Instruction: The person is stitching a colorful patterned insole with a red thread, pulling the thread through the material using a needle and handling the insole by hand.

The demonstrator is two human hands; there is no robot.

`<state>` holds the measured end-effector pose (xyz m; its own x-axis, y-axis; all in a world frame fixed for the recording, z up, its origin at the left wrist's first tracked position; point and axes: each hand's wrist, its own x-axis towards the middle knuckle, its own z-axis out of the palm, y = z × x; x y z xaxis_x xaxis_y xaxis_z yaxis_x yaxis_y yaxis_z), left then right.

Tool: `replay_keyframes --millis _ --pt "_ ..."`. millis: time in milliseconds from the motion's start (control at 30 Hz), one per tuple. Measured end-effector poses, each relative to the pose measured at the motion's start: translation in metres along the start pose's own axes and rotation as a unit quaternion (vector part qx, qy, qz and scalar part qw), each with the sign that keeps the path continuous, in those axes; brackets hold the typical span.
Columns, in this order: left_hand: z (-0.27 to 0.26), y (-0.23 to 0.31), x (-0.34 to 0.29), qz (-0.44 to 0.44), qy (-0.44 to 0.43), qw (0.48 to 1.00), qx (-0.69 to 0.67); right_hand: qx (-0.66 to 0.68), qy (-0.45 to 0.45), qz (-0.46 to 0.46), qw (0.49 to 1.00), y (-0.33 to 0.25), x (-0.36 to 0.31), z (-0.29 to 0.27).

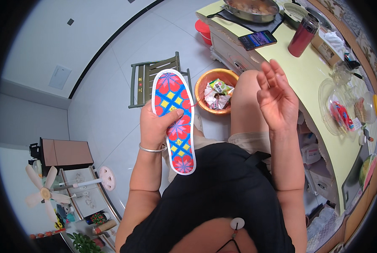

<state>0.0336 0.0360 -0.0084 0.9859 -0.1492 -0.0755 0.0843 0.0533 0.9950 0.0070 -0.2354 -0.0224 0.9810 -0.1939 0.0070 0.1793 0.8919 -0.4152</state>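
Observation:
My left hand is closed on an embroidered insole, its thumb lying across the front. The insole has a white edge and a red, blue, pink and yellow pattern of flowers and diamonds. From its right edge a thin red thread runs off to the right, fading from sight over the basin. My right hand is raised over my knee beside the table edge, palm showing. Its upper fingers are bent, and the thumb and forefinger seem drawn together; whatever they pinch is too small to make out.
An orange basin with wrappers stands by my knee, near a folding stool and a red bucket. On the yellow-green table are a phone, a red flask, a pan and a plastic tray with colored thread.

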Motion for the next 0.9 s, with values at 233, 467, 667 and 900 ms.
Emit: replay_keyframes --millis 233,467,667,900 --pt "0.003 -0.001 0.002 -0.019 -0.036 0.999 0.033 -0.352 -0.065 0.244 0.901 0.08 -0.027 -0.021" --pt "0.006 0.003 -0.002 -0.015 -0.043 0.999 0.013 -0.001 -0.039 0.194 0.98 0.085 -0.009 -0.011" --pt "-0.003 -0.002 -0.003 -0.023 0.003 1.0 0.002 0.07 0.04 -0.004 0.997 0.019 0.007 -0.03" --pt "-0.008 -0.008 0.0 -0.006 0.0 0.999 0.031 0.016 0.094 -0.097 0.991 -0.028 -0.008 -0.038"
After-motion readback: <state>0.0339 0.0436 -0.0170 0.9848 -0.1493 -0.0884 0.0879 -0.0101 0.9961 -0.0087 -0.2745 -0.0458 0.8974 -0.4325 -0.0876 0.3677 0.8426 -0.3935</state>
